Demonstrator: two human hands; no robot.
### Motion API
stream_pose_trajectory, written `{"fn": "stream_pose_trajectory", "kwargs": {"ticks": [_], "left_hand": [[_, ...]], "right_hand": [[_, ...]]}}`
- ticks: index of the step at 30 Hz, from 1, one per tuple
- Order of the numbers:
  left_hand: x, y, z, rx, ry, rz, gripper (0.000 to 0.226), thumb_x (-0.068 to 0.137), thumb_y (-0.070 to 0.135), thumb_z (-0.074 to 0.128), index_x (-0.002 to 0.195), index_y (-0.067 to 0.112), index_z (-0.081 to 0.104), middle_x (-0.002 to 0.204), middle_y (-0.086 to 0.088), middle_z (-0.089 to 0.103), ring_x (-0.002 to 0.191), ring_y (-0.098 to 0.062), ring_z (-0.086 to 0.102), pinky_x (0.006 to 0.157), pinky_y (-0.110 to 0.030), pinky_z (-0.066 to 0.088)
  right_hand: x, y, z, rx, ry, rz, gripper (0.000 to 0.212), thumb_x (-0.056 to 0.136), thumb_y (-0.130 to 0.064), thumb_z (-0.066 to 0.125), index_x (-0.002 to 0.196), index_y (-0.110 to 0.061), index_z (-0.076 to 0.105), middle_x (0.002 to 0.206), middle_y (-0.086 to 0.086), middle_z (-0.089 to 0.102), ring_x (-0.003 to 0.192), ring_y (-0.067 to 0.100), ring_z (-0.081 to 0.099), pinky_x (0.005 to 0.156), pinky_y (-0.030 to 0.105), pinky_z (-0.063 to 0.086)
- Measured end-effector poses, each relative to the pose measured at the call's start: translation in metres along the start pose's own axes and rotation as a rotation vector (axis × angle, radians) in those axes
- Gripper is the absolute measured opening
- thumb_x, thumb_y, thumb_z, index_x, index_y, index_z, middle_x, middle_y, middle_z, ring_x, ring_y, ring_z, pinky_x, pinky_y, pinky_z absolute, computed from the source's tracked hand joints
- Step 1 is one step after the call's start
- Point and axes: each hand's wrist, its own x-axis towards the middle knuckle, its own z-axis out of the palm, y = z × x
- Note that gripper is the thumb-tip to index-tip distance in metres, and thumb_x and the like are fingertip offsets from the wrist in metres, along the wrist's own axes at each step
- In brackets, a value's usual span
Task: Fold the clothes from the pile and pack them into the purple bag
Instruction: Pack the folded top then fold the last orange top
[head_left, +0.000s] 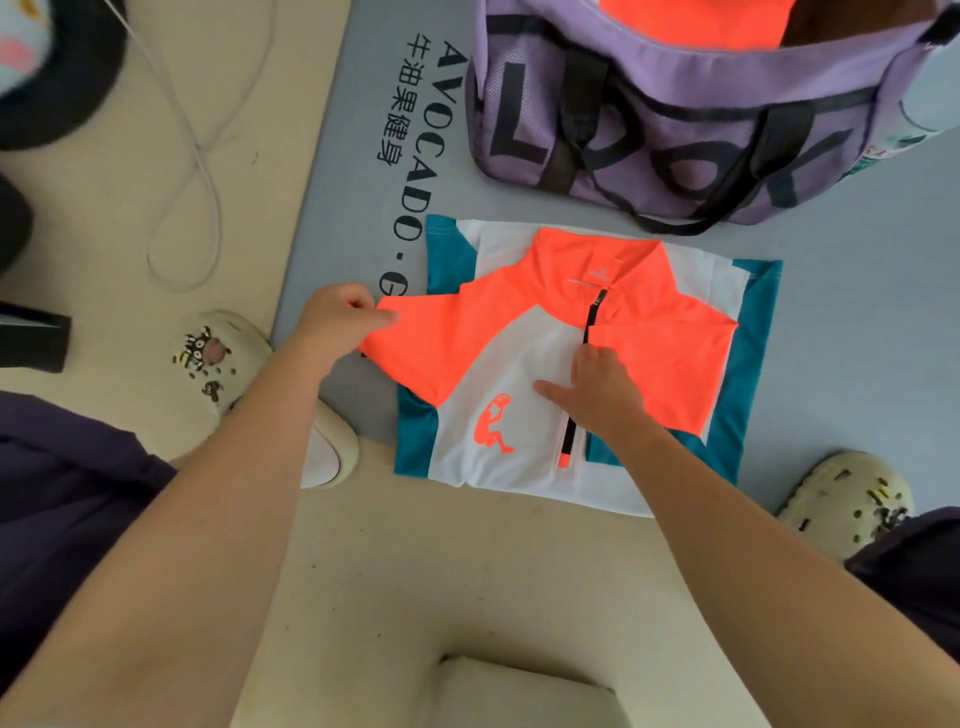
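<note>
Head view looks down on a white, orange and teal jersey (519, 415) lying partly folded on a grey mat (857, 364) on the floor. Left hand (337, 322) pinches the tip of the jersey's orange sleeve. Right hand (597, 395) presses flat on the chest beside the zip, fingers spread. Just beyond the jersey sits the purple bag (675, 119), open, with orange fabric inside.
</note>
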Motion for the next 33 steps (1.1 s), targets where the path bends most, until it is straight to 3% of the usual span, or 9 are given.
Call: {"fn": "stream_pose_trajectory", "kwargs": {"ticks": [4,8,14,18,21,24,27,30,33], "left_hand": [[-0.011,-0.018,-0.008,-0.028,0.000,-0.083,0.029,0.077,0.014,0.078,0.071,0.020,0.051,0.068,0.002,0.052,0.066,-0.017,0.050,0.048,-0.024,0.040],[-0.017,-0.023,-0.009,0.140,-0.109,-0.142,0.030,0.079,0.031,0.080,0.102,0.020,0.066,0.093,0.006,0.060,0.087,-0.012,0.054,0.063,-0.023,0.038],[-0.021,-0.004,-0.030,0.150,-0.112,-0.062,0.024,0.088,0.032,0.070,0.077,0.012,0.063,0.078,-0.005,0.058,0.075,-0.018,0.050,0.057,-0.026,0.034],[-0.029,0.030,-0.029,0.271,-0.234,0.026,0.028,0.093,0.036,0.063,0.083,0.010,0.061,0.078,-0.003,0.057,0.074,-0.019,0.050,0.059,-0.029,0.034],[-0.042,0.062,0.008,0.414,-0.316,0.098,0.026,0.095,0.039,0.058,0.091,0.013,0.060,0.086,0.000,0.055,0.083,-0.020,0.053,0.063,-0.029,0.035],[-0.064,0.091,0.053,0.153,-0.423,0.042,0.026,0.099,0.034,0.054,0.113,0.012,0.056,0.092,0.001,0.054,0.078,-0.018,0.059,0.063,-0.026,0.046],[-0.075,0.101,0.072,-0.340,-0.633,-0.122,0.022,0.101,0.029,0.051,0.117,0.014,0.049,0.103,-0.015,0.065,0.074,-0.031,0.072,0.054,-0.032,0.056],[-0.067,0.094,0.071,-0.287,-0.378,-0.064,0.009,0.096,0.021,0.052,0.104,0.024,0.056,0.101,-0.013,0.069,0.064,-0.021,0.070,0.054,-0.028,0.053],[-0.055,0.069,0.070,-0.039,-0.158,0.033,0.019,0.088,0.021,0.055,0.105,0.026,0.058,0.095,-0.006,0.069,0.070,-0.018,0.070,0.072,-0.037,0.058]], "right_hand": [[0.000,-0.001,-0.003,-0.006,-0.021,0.004,0.069,0.079,-0.060,0.066,0.118,-0.005,0.048,0.122,0.015,0.047,0.114,0.034,0.048,0.092,0.040,0.041],[-0.001,0.001,-0.006,0.024,-0.050,-0.001,0.066,0.080,-0.058,0.066,0.115,-0.004,0.049,0.119,0.015,0.047,0.112,0.034,0.049,0.095,0.042,0.043],[-0.002,0.000,-0.012,0.037,-0.077,-0.007,0.067,0.079,-0.058,0.068,0.115,-0.004,0.050,0.116,0.014,0.047,0.110,0.031,0.048,0.097,0.041,0.041],[0.000,0.001,-0.022,0.129,-0.122,-0.020,0.043,0.082,-0.053,0.068,0.079,-0.015,0.048,0.085,0.001,0.048,0.078,0.021,0.049,0.066,0.030,0.040],[-0.001,0.000,-0.030,0.223,-0.128,-0.018,0.043,0.091,-0.048,0.060,0.068,-0.015,0.043,0.064,-0.002,0.048,0.056,0.014,0.046,0.050,0.026,0.032],[-0.007,-0.010,-0.030,0.649,-0.130,0.064,0.042,0.092,-0.048,0.058,0.075,-0.010,0.058,0.064,0.003,0.063,0.053,0.015,0.058,0.053,0.024,0.045],[-0.014,-0.012,-0.026,0.864,-0.128,0.113,0.065,0.089,-0.058,0.058,0.089,0.007,0.064,0.075,0.011,0.065,0.069,0.022,0.064,0.074,0.043,0.058],[-0.016,-0.008,-0.019,0.740,-0.077,0.082,0.066,0.087,-0.050,0.065,0.098,0.015,0.060,0.079,0.016,0.058,0.078,0.032,0.063,0.085,0.058,0.052],[-0.011,-0.006,-0.012,0.663,0.016,0.113,0.030,0.088,-0.024,0.067,0.094,0.006,0.067,0.089,0.023,0.067,0.081,0.034,0.064,0.081,0.055,0.053]]}}
